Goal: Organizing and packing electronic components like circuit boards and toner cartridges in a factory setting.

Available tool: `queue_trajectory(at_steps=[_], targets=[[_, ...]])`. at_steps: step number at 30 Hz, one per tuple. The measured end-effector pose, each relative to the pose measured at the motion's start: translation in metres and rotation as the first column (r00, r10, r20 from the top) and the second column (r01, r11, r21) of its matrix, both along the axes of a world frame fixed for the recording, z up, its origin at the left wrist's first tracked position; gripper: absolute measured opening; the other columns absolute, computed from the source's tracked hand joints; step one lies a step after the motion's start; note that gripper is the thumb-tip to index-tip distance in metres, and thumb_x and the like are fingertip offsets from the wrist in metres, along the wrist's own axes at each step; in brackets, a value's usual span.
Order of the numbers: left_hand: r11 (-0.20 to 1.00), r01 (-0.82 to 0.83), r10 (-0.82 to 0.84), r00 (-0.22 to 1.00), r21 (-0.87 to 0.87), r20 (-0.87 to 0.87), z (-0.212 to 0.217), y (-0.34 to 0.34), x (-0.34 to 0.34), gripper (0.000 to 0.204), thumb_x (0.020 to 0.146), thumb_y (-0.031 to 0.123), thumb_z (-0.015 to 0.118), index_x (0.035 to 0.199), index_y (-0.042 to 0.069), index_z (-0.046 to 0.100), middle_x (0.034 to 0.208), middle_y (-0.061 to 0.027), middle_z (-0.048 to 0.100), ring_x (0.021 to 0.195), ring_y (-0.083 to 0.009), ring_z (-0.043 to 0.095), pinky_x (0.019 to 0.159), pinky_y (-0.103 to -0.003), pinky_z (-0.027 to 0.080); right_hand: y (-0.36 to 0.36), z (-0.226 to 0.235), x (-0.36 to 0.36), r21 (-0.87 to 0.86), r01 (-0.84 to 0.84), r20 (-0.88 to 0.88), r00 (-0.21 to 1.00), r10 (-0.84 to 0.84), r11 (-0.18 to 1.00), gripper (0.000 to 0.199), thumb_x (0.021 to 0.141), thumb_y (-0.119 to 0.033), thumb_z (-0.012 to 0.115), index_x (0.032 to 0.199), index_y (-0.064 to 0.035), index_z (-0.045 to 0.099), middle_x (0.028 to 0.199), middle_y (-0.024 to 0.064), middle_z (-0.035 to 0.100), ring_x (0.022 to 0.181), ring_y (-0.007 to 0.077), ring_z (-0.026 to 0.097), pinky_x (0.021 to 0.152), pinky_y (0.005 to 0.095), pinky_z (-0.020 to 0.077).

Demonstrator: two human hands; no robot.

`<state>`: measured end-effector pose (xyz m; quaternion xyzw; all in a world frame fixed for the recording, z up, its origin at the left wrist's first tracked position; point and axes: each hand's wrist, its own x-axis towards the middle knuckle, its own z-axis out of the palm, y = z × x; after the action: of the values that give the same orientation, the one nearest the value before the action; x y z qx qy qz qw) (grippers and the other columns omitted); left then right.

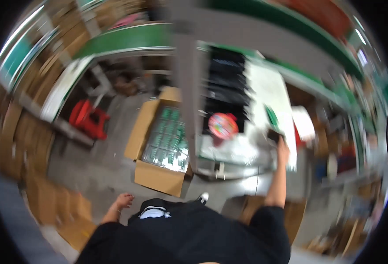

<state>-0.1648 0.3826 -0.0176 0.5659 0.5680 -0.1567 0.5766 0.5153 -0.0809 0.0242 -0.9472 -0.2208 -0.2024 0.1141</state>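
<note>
My R fingers (283, 141) are at the near edge of a small dark thing (273, 135) over the R part of the white table (264, 83); too blurred, can't tell if they grip it or only touch. My L fingers (128, 198) are loosely curled, part spread, nothing in them, hanging well apart from the table.

Just beyond the R fingers: a slim green item (271, 116) on the tabletop, nr the dark thing. L of them, same table: a round red pkg (223, 126) w/ multicol. top, and beyond that, black pkgs (225, 72) in a row along the table's L side. To the R of the R fingers, past the table edge: a white boxy thing (303, 123), blurred.

Up & R of my L fingers: an open carton (158, 177), flaps out, filled w/ clear-wrapped, green-marked packs (167, 136). A grey post (187, 88) stands btwn carton & table, i.e. btwn my two sets of fingers. Farther out, up & L of the L fingers: a red stool (88, 119) on the grey floor (110, 154). Off L of them: stacked cardboard bxs (57, 202).
</note>
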Motion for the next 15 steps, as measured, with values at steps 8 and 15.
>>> queue_trajectory(at_steps=[8,15], targets=[[0.994,0.053,-0.052,0.998,0.092,-0.019,0.029,-0.042,-0.006,0.048,0.076,0.035,0.063,0.114,0.007,0.056,0.093,-0.0069,0.061,0.078,-0.0164,0.060,0.067,-0.032,0.050,0.009,-0.087,-0.180,0.589,0.546,-0.340,0.836,-0.430,0.596,0.032,0.083,-0.020,0.049,0.102,0.0046,0.054,0.100,0.0234,0.058,0.083,0.0319,0.058,0.068,0.0393,0.0473],[0.966,0.058,-0.104,0.979,0.252,0.176,0.021,0.051,-0.096,0.045,0.076,0.039,0.061,0.107,0.007,0.059,0.094,-0.0115,0.064,0.088,-0.0234,0.061,0.079,-0.034,0.047,0.213,-0.218,-0.324,-0.120,0.003,-0.590,0.804,-0.074,0.993,0.025,0.079,-0.023,0.055,0.083,0.0004,0.059,0.075,0.0202,0.062,0.070,0.0359,0.061,0.060,0.0409,0.0491]])
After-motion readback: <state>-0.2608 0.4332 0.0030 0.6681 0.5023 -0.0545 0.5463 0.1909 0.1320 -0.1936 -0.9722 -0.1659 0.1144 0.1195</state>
